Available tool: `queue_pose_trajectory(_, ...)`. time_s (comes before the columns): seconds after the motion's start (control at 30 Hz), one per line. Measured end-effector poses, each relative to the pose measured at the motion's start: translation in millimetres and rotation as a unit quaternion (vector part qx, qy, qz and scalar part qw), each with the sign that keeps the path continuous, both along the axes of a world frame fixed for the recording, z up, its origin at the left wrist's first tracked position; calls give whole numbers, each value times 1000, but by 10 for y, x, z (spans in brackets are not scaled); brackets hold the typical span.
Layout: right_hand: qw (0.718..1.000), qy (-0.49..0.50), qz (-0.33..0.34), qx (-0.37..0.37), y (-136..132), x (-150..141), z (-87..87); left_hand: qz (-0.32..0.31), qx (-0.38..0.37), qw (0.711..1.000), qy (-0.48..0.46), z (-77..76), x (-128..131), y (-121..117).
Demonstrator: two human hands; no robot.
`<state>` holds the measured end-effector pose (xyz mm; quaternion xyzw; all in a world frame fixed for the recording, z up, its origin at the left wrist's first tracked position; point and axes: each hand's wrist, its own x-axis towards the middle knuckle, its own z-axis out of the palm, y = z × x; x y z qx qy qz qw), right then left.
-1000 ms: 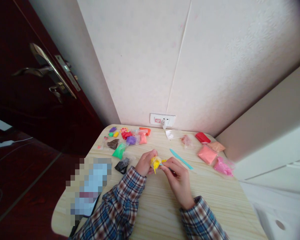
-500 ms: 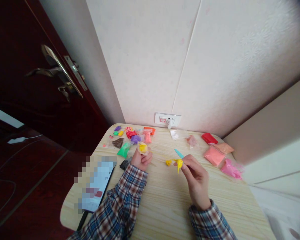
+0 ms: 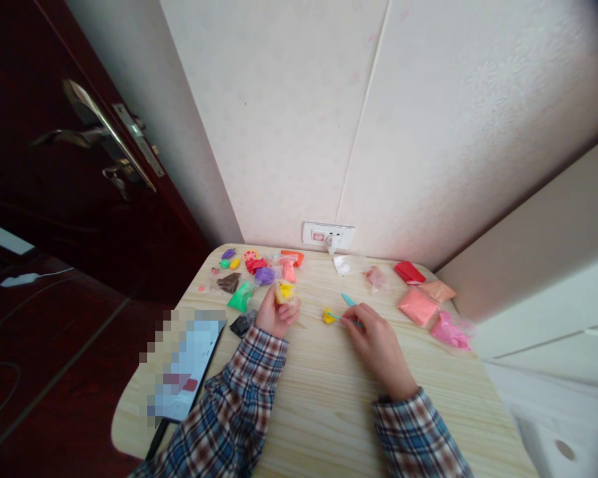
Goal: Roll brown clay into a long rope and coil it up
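My left hand [image 3: 275, 315] is closed around a small clear bag with yellow clay [image 3: 286, 291] in it, its open mouth facing up. My right hand [image 3: 376, 338] is low over the table, thumb and fingers pinched on a thin teal modelling tool [image 3: 335, 317]. The tool's far end meets a yellow clay lump [image 3: 327, 317] just left of the fingertips. Behind those fingers lies a wider teal blade [image 3: 347, 300], its lower part hidden by the hand.
Left of my left hand are bags of green clay [image 3: 240, 297], brown clay [image 3: 229, 283] and black clay [image 3: 242, 323]. A phone [image 3: 192, 365] lies at the table's left edge. Pink and coral bags [image 3: 418, 305] are at the right. A socket [image 3: 327, 235] is on the wall behind.
My right hand has moved down and left to the yellow lump; the yellow piece pinched in it before no longer shows there. My left hand still holds the bag. The view has shifted slightly.
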<state>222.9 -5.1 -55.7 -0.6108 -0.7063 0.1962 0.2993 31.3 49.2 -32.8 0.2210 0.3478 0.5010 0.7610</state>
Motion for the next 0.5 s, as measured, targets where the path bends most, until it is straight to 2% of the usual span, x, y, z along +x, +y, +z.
queue_pose_trajectory(0.27,998,-62,27,-3,-19,2,10,88,40,986,133,-82,59,7)
queue_pose_trajectory(0.5,999,-46,11,17,-9,26,-4,119,77,967,210,-99,55,-2)
